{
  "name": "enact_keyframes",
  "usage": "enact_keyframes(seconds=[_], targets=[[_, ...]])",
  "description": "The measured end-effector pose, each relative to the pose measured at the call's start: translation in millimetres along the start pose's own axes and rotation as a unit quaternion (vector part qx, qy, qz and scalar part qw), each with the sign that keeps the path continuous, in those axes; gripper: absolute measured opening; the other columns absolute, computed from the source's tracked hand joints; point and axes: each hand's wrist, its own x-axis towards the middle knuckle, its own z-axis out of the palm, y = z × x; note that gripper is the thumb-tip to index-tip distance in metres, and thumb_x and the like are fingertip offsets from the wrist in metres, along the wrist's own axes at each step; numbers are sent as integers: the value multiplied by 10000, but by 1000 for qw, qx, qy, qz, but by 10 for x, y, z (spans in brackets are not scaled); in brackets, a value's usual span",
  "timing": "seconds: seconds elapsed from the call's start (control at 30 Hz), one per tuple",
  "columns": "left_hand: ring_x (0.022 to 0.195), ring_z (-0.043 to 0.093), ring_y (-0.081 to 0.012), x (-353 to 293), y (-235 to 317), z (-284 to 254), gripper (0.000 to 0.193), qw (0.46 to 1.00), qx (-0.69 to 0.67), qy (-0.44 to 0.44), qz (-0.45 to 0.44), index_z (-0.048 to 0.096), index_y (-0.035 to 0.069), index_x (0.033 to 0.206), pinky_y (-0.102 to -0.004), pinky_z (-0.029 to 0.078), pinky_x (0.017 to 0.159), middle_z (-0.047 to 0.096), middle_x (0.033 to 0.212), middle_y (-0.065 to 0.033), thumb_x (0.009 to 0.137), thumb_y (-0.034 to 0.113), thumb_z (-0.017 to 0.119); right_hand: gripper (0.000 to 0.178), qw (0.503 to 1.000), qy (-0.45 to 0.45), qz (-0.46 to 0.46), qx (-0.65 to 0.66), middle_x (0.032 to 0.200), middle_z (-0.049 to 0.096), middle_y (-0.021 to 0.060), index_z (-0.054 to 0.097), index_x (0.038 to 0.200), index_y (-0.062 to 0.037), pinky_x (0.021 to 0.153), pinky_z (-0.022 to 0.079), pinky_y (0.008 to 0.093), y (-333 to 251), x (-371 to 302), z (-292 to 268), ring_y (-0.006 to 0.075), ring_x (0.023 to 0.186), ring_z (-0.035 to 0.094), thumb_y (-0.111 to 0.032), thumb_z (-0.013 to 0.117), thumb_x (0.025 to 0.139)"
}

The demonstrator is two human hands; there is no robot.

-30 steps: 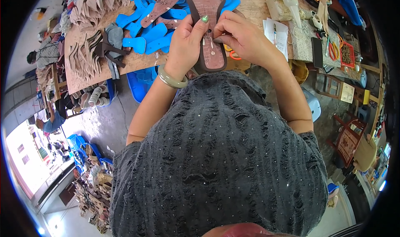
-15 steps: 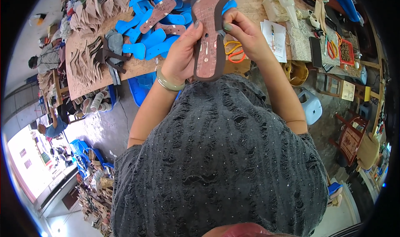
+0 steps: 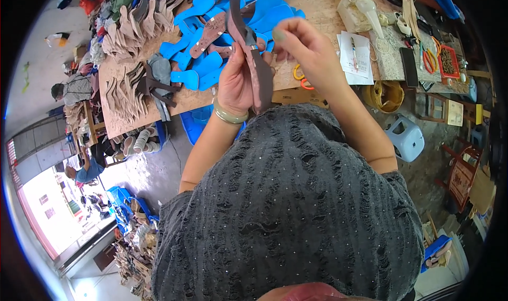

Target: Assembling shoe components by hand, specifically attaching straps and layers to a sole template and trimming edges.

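Observation:
My left hand [image 3: 236,84] is closed round a shoe insole [image 3: 258,76], pinkish-brown on one face and dark brown on the other. The insole stands nearly upright and is turned edge-on, its curved dark upper end rising above my fingers. A small grey strap piece [image 3: 251,38] shows at its middle. To the right of the insole, my right hand [image 3: 312,49] is raised and apart from it. Its fingers are loosely bent and slightly blurred, and nothing shows in them. Behind both hands lies a pile of blue sole-shaped pieces [image 3: 203,68] with another pinkish-brown insole [image 3: 208,35] on top.
Stacks of tan insoles [image 3: 124,97] lie on the wooden table [image 3: 323,7] at left. Orange-handled scissors [image 3: 305,82], white paper [image 3: 355,63], a black phone [image 3: 408,67] and a red tray [image 3: 450,62] are at right. A blue-grey stool [image 3: 406,138] stands on the floor. Another person [image 3: 87,171] is far left.
My right hand has let go of the insole and moved slightly away to the right. The insole has turned from face-on to edge-on in my left hand. The whole view has shifted a little.

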Motion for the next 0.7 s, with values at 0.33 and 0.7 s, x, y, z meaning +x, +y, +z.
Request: enact_keyframes(seconds=[0.33,0.7], targets=[[1159,498,-165,12,177,80,363,913,391,80,84,414,56,1305,-337,399,991,522,1265,-57,962,155,480,274,976,-15,113,185,910,570,-20,571,1031,-50,773,453,208,145,-127,-48,70,840,554,-13,679,783],[946,607,-153,-1,-134,316,300,941,272,167,111,478,33,1220,-291,507,811,604,1095,-67,977,208,453,188,833,-60,-453,-312,810,570,80,584,895,-27,679,460,269,156,-208,-74,204,728,552,50,648,736]])
